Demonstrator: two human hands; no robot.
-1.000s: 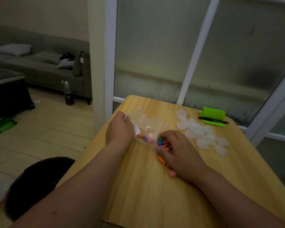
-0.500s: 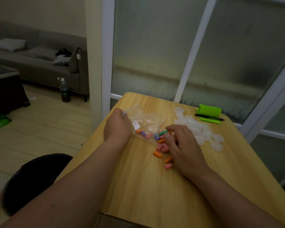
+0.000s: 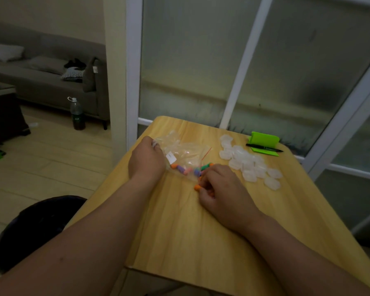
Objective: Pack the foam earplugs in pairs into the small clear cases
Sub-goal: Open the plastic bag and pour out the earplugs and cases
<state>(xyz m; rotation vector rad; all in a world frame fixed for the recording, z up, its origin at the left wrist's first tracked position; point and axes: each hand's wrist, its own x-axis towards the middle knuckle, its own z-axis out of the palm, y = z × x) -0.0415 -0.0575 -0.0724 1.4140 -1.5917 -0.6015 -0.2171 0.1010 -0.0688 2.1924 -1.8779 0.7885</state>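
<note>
Wood, pale and grained, is the biggest thing under me: the table (image 3: 179, 231) carries both forearms. Its left edge drops away just beside my left wrist, so nothing should be swept that way. The widest open stretch lies near me, between my arms, and I judge that the best room for sorting pairs.

My left hand (image 3: 146, 161) grips the left end of the plastic bag (image 3: 186, 150), fingers curled over it, to pin it flat with its mouth facing right while I empty it. My right hand (image 3: 220, 189) sits at that mouth, fingers curled in a narrow hold on a few earplugs (image 3: 186, 170); 1 orange one pokes out by my thumb. How many I hold in all, I cannot tell.

To the right, well apart from the bag, the clear cases (image 3: 246, 159) lie in a loose heap, kept on the side of my working hand so each reach is short. Behind them, near the far right corner, stands a green holder (image 3: 265, 139) with a pen (image 3: 263, 147) across its front, out of the way.

Smallest are the remaining earplugs, orange, purple, pink and green, lying in a row inside the bag between my 2 hands. None is in a case yet, as far as I can see.
</note>
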